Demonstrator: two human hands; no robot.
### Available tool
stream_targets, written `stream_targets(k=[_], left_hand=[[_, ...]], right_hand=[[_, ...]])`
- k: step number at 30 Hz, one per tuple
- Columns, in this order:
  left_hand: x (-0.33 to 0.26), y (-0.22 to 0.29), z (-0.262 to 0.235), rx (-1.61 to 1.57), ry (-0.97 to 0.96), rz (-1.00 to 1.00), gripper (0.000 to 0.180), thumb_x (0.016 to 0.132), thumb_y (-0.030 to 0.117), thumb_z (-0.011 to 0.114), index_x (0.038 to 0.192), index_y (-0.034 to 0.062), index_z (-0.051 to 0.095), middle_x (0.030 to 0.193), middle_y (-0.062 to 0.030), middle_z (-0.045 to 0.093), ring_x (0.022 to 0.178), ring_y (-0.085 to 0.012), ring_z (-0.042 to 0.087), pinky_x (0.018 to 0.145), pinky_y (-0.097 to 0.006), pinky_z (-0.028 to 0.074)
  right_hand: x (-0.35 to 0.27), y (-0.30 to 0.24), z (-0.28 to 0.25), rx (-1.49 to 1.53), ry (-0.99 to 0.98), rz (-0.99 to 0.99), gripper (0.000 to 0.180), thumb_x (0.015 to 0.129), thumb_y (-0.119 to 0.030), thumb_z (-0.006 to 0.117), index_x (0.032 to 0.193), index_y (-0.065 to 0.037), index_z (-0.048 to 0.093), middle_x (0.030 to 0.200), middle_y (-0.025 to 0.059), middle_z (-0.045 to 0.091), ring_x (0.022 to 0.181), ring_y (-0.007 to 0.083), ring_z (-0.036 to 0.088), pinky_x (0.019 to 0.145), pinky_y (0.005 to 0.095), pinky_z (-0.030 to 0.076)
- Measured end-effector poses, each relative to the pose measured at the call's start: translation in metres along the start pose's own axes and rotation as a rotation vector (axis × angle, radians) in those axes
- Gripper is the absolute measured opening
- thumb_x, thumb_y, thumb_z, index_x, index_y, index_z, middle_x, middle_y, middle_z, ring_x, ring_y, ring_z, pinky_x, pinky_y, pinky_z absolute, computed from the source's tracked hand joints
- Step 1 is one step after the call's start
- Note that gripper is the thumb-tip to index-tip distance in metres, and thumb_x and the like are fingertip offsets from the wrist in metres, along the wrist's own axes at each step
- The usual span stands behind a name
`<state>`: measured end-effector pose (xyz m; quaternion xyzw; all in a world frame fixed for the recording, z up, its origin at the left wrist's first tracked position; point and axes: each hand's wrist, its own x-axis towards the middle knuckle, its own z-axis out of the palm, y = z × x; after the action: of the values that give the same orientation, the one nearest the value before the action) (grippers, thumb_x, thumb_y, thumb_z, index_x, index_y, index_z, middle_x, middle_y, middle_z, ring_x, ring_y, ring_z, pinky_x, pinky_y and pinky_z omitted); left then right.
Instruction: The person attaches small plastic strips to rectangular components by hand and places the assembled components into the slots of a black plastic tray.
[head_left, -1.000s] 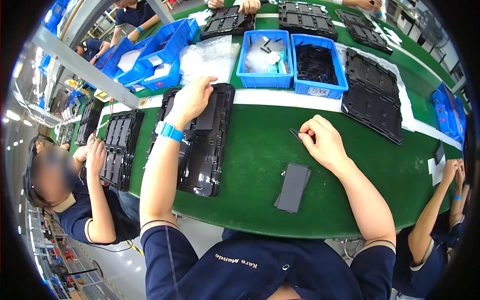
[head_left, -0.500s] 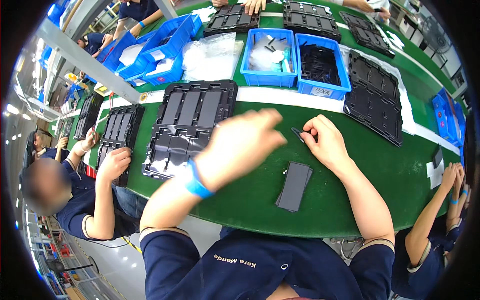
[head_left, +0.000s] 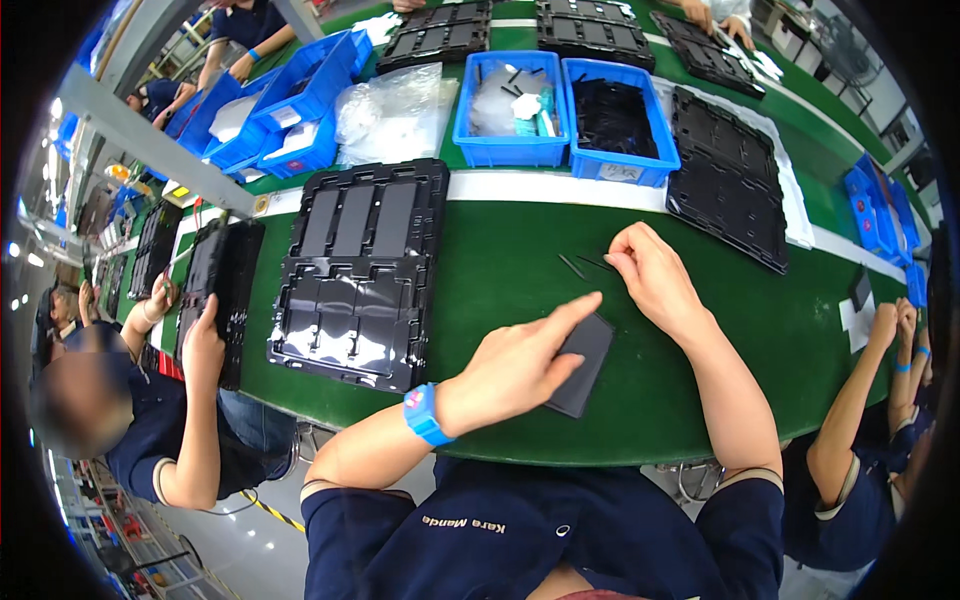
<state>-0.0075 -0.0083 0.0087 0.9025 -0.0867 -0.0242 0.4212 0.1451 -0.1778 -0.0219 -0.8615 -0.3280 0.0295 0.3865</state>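
Holding finger and thumb apart, the left hand [head_left: 515, 370] overlaps a lower-centre screen panel [head_left: 588, 370], likely fragile, best edge-gripped; the right hand [head_left: 655, 278] pinches a black strip [head_left: 593, 262].

Grey metal post [head_left: 150, 140], clear plastic bags [head_left: 400, 112] beside blue bins [head_left: 325, 88], navy-shirted co-worker [head_left: 140, 435] at left

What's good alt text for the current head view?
A person's left hand partly covers a dark flat panel on a green table; the right hand is at two thin black strips. A black tray to the left holds three panels in its far row.
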Motion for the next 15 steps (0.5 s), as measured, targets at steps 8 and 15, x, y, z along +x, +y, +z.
stream_targets(k=[8,15], left_hand=[[0.002,-0.012,-0.018,-0.452,0.157,-0.119,0.061,0.088,-0.012,0.055,0.145,0.0051,0.039,0.099,-0.0064,0.059,0.093,-0.0095,0.056,0.086,-0.024,0.045],[0.004,-0.011,-0.015,-0.076,0.247,-0.072,0.081,0.075,0.006,0.079,0.143,0.0017,0.037,0.119,-0.0165,0.058,0.107,-0.0267,0.058,0.094,-0.034,0.047]], right_hand=[[0.001,-0.001,-0.005,-0.107,-0.080,-0.112,0.011,0.085,-0.007,0.066,0.086,-0.001,0.056,0.088,0.0101,0.054,0.075,0.0270,0.058,0.067,0.0368,0.047],[0.001,-0.009,-0.005,0.228,-0.081,-0.041,0.009,0.088,-0.004,0.062,0.089,-0.001,0.053,0.083,0.0097,0.055,0.072,0.0222,0.058,0.067,0.0353,0.048]])
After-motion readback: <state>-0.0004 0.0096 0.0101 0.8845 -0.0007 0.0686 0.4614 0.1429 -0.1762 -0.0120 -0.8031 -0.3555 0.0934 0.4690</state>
